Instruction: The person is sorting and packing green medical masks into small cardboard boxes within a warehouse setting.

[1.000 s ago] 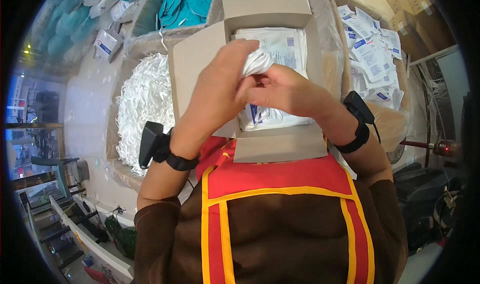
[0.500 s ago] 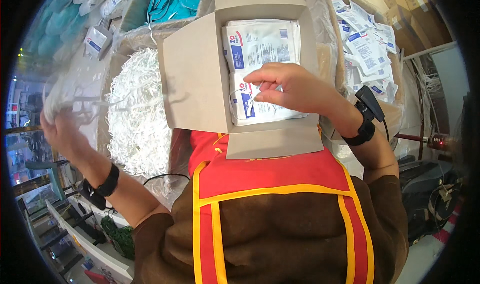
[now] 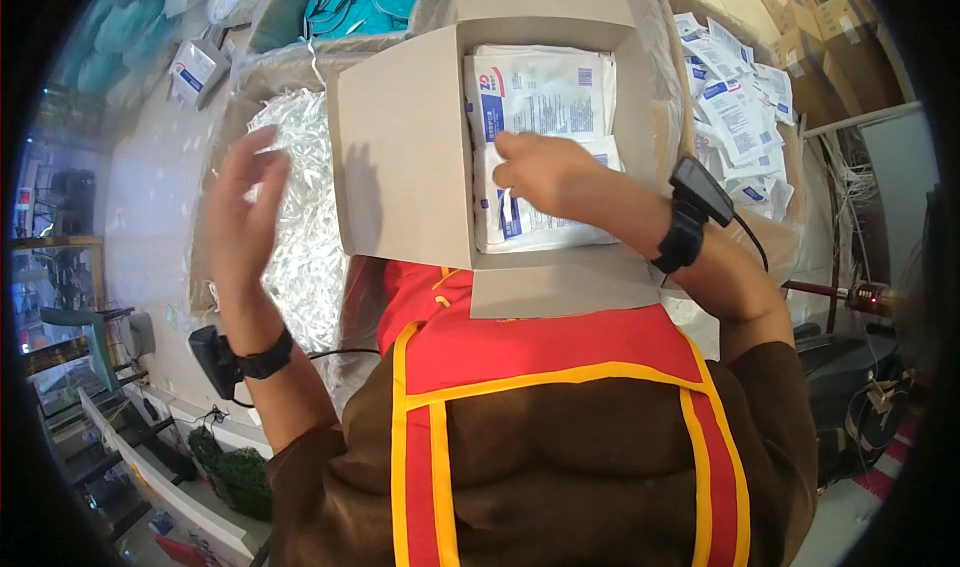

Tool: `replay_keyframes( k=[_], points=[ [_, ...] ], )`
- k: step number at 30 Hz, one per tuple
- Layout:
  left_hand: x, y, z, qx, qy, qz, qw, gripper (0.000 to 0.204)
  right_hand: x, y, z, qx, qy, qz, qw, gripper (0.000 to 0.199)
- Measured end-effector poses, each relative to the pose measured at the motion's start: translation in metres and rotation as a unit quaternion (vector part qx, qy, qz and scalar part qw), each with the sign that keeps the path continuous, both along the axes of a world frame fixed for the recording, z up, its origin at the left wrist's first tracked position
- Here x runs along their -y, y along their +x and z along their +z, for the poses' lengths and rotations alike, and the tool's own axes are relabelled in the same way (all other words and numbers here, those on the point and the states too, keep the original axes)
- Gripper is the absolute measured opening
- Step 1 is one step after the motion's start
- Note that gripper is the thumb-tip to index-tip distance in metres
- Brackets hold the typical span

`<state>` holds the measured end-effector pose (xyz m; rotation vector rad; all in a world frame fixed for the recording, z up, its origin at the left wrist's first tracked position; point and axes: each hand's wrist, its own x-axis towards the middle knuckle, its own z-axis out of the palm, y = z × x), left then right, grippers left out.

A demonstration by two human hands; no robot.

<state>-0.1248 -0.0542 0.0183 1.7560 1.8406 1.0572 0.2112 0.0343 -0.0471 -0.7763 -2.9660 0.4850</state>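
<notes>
My left hand [image 3: 243, 212], smeared a little by motion, is raised over the carton of thin white strips [image 3: 305, 227]; its fingers are apart and nothing shows in them. Over the open cardboard box [image 3: 405, 147] my right hand [image 3: 550, 175] has its fingers pinched together. A short bit of white strip [image 3: 506, 205] shows just below those fingertips. Inside the box lie two stacks of flat white packets with blue and red print: a far stack [image 3: 545, 92] and a near stack [image 3: 560, 235], the near one partly covered by my right hand.
At the far left stands a carton of teal face masks [image 3: 365, 2]. A carton of loose white packets [image 3: 740, 117] is on the right. A small white-and-blue box [image 3: 197, 72] and bagged goods lie at the upper left. Brown cartons [image 3: 815, 32] are stacked at the upper right.
My left hand has swung right from the far left edge to above the strips; the white strips blurred in it are gone. My right hand stays over the box, its fingers closer together.
</notes>
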Motion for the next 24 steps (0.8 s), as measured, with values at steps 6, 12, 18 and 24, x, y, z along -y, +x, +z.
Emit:
replay_keyframes(
  k=[6, 12, 18, 24],
  points=[
    [-0.004, 0.112, -0.008, 0.245, -0.055, -0.179, 0.951, 0.062, 0.0, 0.001, 0.069, -0.165, -0.181, -0.113, 0.963, 0.008],
    [-0.02, 0.148, -0.003, 0.462, -0.239, -0.219, 0.826, 0.042, 0.0, -0.013, 0.098, -0.3, -0.415, -0.116, 0.851, 0.012],
    [-0.014, 0.054, 0.003, 0.303, -0.022, -0.008, 0.953, 0.026, -0.009, 0.009, 0.082, -0.252, -0.191, -0.141, 0.938, 0.012],
    [0.012, -0.044, 0.036, -0.027, 0.063, 0.291, 0.954, 0.051, -0.011, 0.028, 0.036, -0.119, 0.007, -0.057, 0.991, 0.02]
  ],
)
